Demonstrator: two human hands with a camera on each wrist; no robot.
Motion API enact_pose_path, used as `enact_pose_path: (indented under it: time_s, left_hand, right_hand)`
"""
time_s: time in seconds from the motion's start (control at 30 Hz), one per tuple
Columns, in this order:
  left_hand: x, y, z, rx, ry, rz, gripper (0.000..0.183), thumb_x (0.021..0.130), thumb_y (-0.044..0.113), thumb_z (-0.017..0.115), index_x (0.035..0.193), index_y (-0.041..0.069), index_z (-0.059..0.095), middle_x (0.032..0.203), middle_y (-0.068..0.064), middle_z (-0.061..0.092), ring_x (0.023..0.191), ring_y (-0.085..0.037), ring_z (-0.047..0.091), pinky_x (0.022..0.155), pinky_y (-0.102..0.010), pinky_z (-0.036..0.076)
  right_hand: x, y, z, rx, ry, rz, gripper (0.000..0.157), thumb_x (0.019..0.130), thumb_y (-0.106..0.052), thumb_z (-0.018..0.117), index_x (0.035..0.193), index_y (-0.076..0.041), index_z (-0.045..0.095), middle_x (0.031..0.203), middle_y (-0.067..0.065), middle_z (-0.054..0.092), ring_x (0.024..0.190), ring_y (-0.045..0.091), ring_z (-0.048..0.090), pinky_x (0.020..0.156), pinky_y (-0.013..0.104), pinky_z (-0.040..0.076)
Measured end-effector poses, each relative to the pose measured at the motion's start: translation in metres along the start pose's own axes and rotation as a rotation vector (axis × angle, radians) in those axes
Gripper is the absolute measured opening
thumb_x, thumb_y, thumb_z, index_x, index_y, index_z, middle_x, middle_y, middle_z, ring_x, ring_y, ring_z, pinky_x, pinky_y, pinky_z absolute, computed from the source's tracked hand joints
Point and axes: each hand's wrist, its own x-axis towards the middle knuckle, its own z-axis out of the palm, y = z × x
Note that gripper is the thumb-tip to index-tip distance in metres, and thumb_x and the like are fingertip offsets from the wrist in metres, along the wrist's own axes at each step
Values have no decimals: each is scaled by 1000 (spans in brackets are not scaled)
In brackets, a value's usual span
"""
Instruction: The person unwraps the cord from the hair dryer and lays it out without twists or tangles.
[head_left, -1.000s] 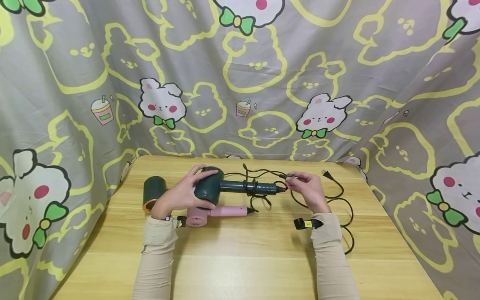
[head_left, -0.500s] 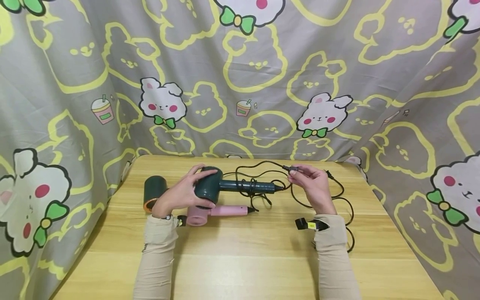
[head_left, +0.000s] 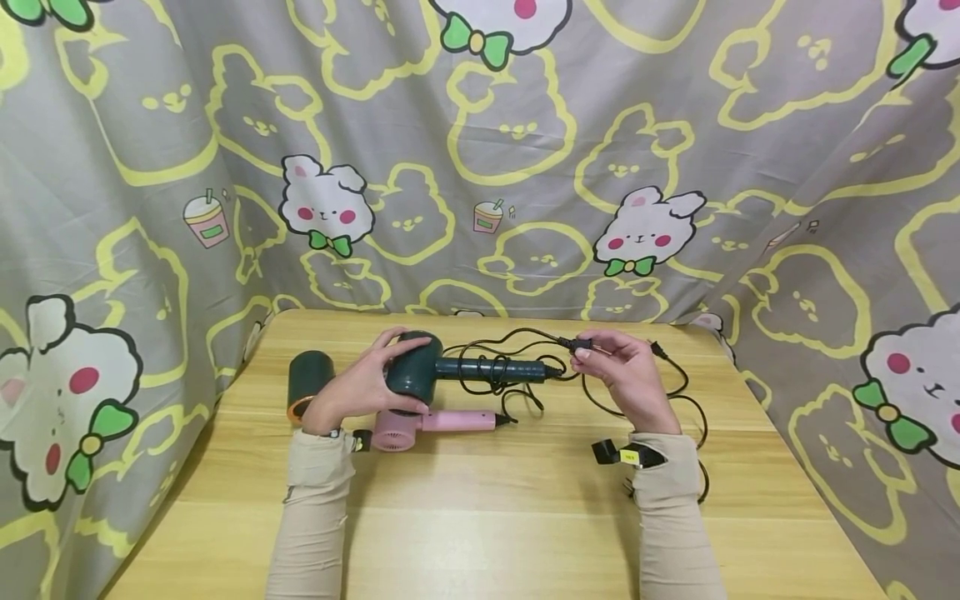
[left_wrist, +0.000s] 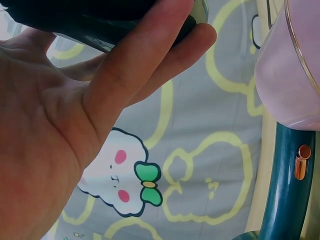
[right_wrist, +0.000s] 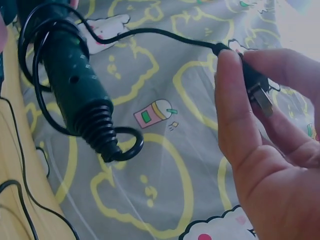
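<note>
A dark green hair dryer (head_left: 415, 375) is held by its barrel in my left hand (head_left: 358, 385), thumb on the near side and fingers over the far side. Its handle points right, with black cord (head_left: 491, 372) looped loosely around it. Beyond the handle's end, my right hand (head_left: 628, 373) pinches the cord's black plug (head_left: 579, 343) between thumb and fingers. The right wrist view shows the plug's metal prongs (right_wrist: 262, 100) pointing away from the cord. In the left wrist view, the barrel is cut off at the top.
A pink hair dryer (head_left: 457, 422) lies just nearer than the held one. Another dark green dryer (head_left: 310, 379) with a copper rim stands left of my left hand. Black cord (head_left: 703, 417) and a second plug (head_left: 658, 350) lie at the right of the wooden table (head_left: 487, 533).
My right hand has moved slightly right with the plug, and the cord loops around the handle have widened and loosened. The held dryer has shifted a little left.
</note>
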Motion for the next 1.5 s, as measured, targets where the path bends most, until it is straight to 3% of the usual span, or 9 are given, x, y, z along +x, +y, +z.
enact_pose_path:
  time_s: [0.27, 0.43, 0.6, 0.9, 1.07, 1.2, 1.3, 1.5]
  left_hand:
    - [-1, -1, -2, 1, 17, -2, 101, 66, 45, 98, 153, 38, 48, 166, -14, 23, 131, -46, 54, 99, -58, 54]
    - [-3, -1, -5, -6, 27, -2, 101, 65, 45, 98, 153, 36, 49, 166, -16, 24, 131, -47, 53, 99, -58, 54]
    - [-4, -1, -6, -14, 36, -11, 101, 65, 43, 99, 152, 38, 49, 166, -17, 24, 132, -47, 53, 100, -59, 53]
    - [-5, -2, -7, -20, 37, -16, 100, 66, 43, 99, 152, 38, 49, 165, -13, 25, 132, -46, 53, 99, -58, 53]
    - [-5, -4, -8, -17, 42, -19, 100, 66, 43, 98, 153, 39, 48, 166, -14, 25, 132, -46, 53, 98, -59, 54]
    - [-5, -5, -8, -14, 47, -17, 101, 65, 44, 98, 152, 39, 48, 166, -13, 25, 131, -46, 54, 98, -59, 54]
    - [-5, -5, -9, -15, 51, -17, 101, 64, 45, 99, 152, 40, 48, 166, -13, 24, 132, -45, 54, 98, -58, 54]
    - [-6, -3, -9, -19, 53, -19, 101, 65, 45, 99, 152, 40, 48, 166, -13, 25, 132, -45, 53, 99, -59, 52]
  right_hand:
    - [-4, -2, -3, -63, -197, 15, 29, 96, 10, 63, 119, -6, 71, 103, 0, 75, 84, 11, 75, 81, 28, 62]
    - [-5, -3, -4, -126, -290, 57, 31, 97, 8, 63, 127, 2, 66, 104, -2, 75, 79, 9, 74, 77, 29, 61]
    - [-6, -3, -5, -208, -353, 103, 28, 93, 5, 70, 120, 7, 66, 93, 2, 76, 78, 11, 74, 76, 31, 61]
    - [-4, 4, -8, -228, -489, 139, 20, 91, 8, 71, 110, 3, 69, 108, 1, 71, 83, 11, 75, 81, 33, 62]
    - [-1, 9, -12, -265, -513, 193, 12, 97, 0, 67, 107, 6, 69, 102, 2, 74, 84, 14, 76, 81, 38, 63]
    - [2, 16, -17, -313, -500, 247, 23, 101, -6, 65, 109, 14, 69, 98, 2, 77, 83, 16, 77, 80, 40, 64]
    - [4, 22, -20, -319, -483, 291, 24, 99, -7, 67, 110, 14, 70, 96, 3, 78, 83, 17, 77, 80, 41, 64]
    - [8, 38, -26, -342, -414, 404, 42, 95, -8, 73, 126, 18, 62, 105, 7, 78, 91, 27, 78, 83, 41, 63]
